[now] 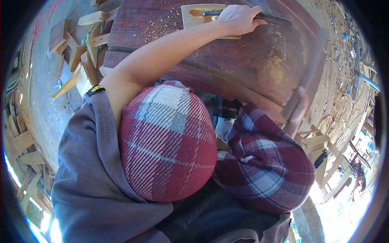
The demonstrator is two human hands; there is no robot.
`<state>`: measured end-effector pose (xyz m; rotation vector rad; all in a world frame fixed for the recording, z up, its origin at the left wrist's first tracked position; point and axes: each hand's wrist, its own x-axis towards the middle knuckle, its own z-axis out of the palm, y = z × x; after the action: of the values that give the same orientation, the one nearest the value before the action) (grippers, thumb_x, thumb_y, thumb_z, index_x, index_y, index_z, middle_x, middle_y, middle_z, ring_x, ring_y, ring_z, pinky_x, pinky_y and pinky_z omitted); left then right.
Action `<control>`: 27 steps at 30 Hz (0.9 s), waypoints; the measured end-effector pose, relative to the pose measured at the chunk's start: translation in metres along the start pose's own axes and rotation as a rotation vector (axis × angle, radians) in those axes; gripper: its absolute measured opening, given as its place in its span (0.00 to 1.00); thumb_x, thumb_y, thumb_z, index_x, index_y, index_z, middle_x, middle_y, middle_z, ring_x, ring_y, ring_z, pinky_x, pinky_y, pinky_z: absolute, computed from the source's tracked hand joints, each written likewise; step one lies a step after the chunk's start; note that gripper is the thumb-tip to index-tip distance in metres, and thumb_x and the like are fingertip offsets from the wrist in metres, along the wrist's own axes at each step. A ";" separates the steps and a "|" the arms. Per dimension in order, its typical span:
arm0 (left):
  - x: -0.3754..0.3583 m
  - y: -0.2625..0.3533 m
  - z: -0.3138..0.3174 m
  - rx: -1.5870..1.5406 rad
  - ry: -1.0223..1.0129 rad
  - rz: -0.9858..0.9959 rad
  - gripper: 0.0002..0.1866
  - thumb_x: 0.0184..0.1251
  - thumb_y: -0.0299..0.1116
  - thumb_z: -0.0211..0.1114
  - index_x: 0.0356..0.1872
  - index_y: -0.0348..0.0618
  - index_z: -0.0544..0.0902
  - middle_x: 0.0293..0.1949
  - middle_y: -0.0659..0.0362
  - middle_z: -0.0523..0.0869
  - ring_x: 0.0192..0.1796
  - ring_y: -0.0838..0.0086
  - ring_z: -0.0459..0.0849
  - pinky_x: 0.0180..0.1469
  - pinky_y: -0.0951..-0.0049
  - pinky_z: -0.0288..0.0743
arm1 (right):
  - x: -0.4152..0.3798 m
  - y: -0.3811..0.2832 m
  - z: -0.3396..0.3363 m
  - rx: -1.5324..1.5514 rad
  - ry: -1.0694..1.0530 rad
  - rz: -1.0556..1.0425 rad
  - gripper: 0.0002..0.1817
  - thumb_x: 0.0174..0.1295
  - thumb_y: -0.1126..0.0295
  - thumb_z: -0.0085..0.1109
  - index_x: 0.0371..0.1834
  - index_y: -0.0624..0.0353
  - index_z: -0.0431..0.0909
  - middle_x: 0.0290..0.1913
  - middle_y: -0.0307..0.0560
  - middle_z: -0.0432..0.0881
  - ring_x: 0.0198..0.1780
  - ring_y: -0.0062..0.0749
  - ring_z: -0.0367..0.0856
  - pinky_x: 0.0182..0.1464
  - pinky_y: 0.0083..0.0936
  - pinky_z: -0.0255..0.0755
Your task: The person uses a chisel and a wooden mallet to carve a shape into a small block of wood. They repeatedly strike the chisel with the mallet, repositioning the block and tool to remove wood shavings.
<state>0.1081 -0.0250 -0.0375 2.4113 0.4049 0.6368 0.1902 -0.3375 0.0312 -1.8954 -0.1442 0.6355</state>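
Note:
My left hand (239, 20) is wrapped round a chisel (273, 18) near the top of the view. The chisel lies at a low angle, its tip pointing left into a carved hollow (196, 13) in a pale wooden board (190, 22). That board rests on a reddish-brown wooden work surface (247, 60), partly covered by my left hand and forearm. At the right edge of the surface, my right hand (299, 106) is closed round a long tool (314, 67). Motion smears both, and the tool's exact shape cannot be made out.
Wood shavings (160, 30) are scattered over the upper left of the work surface. Wooden offcuts (77, 52) are piled on the ground at left. Wooden frames (320, 141) stand at lower right. My plaid-covered knees (170, 141) are just below the surface's near edge.

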 end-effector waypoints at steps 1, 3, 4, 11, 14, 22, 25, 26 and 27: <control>0.000 0.001 0.000 -0.005 -0.014 -0.009 0.23 0.70 0.54 0.55 0.43 0.41 0.78 0.27 0.48 0.86 0.34 0.50 0.85 0.36 0.52 0.78 | 0.001 -0.008 -0.005 0.164 0.034 -0.045 0.18 0.64 0.52 0.54 0.38 0.58 0.74 0.21 0.38 0.73 0.16 0.24 0.71 0.17 0.21 0.68; 0.002 0.003 -0.002 -0.017 -0.032 -0.023 0.23 0.70 0.54 0.55 0.43 0.41 0.78 0.28 0.48 0.86 0.34 0.50 0.85 0.36 0.52 0.78 | 0.000 -0.017 -0.007 0.339 0.142 -0.123 0.20 0.63 0.49 0.54 0.38 0.57 0.75 0.24 0.39 0.73 0.17 0.24 0.72 0.16 0.21 0.68; 0.003 0.003 -0.002 -0.012 -0.038 -0.020 0.23 0.70 0.54 0.55 0.43 0.41 0.78 0.28 0.48 0.86 0.34 0.50 0.85 0.37 0.52 0.78 | 0.003 -0.010 -0.005 0.157 0.127 -0.144 0.20 0.62 0.50 0.56 0.36 0.58 0.75 0.23 0.38 0.73 0.19 0.24 0.72 0.18 0.21 0.67; -0.001 0.002 -0.001 -0.009 -0.067 -0.063 0.23 0.71 0.54 0.54 0.47 0.43 0.78 0.29 0.46 0.86 0.36 0.51 0.86 0.40 0.51 0.78 | -0.006 -0.015 0.024 -0.220 0.026 -0.205 0.21 0.60 0.52 0.58 0.35 0.62 0.76 0.22 0.39 0.73 0.22 0.22 0.72 0.23 0.21 0.64; 0.002 0.007 -0.010 -0.047 -0.026 0.000 0.20 0.71 0.48 0.55 0.44 0.37 0.75 0.33 0.42 0.84 0.40 0.47 0.83 0.43 0.50 0.77 | -0.001 -0.033 0.007 0.113 0.090 -0.185 0.23 0.60 0.49 0.55 0.38 0.62 0.74 0.22 0.41 0.72 0.19 0.25 0.73 0.19 0.22 0.71; -0.003 0.005 -0.016 -0.039 0.036 0.032 0.19 0.72 0.43 0.55 0.45 0.34 0.74 0.36 0.41 0.83 0.45 0.46 0.81 0.48 0.51 0.73 | -0.004 0.002 0.028 -0.315 0.081 -0.185 0.20 0.60 0.51 0.60 0.34 0.60 0.78 0.24 0.39 0.74 0.25 0.26 0.71 0.27 0.25 0.65; -0.003 0.006 -0.010 -0.035 0.096 0.077 0.18 0.71 0.43 0.55 0.44 0.34 0.74 0.36 0.41 0.83 0.44 0.46 0.81 0.48 0.50 0.73 | -0.002 -0.026 0.017 0.155 0.110 -0.184 0.17 0.62 0.53 0.58 0.30 0.57 0.75 0.22 0.38 0.73 0.21 0.26 0.70 0.23 0.23 0.62; -0.003 0.006 -0.011 -0.044 0.086 0.076 0.18 0.71 0.43 0.55 0.44 0.34 0.74 0.36 0.41 0.83 0.44 0.46 0.81 0.48 0.50 0.73 | -0.001 -0.030 0.012 0.334 0.115 -0.169 0.17 0.62 0.53 0.58 0.29 0.56 0.74 0.21 0.38 0.73 0.20 0.26 0.69 0.22 0.23 0.62; -0.002 0.007 -0.013 -0.053 0.080 0.076 0.18 0.71 0.43 0.55 0.43 0.34 0.74 0.35 0.41 0.83 0.44 0.46 0.81 0.48 0.50 0.73 | 0.009 -0.016 0.003 0.228 0.050 -0.240 0.16 0.62 0.55 0.57 0.32 0.58 0.75 0.22 0.37 0.73 0.21 0.24 0.70 0.23 0.25 0.64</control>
<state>0.1006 -0.0247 -0.0248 2.3659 0.3261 0.7697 0.1996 -0.3253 0.0419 -1.6414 -0.2523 0.4215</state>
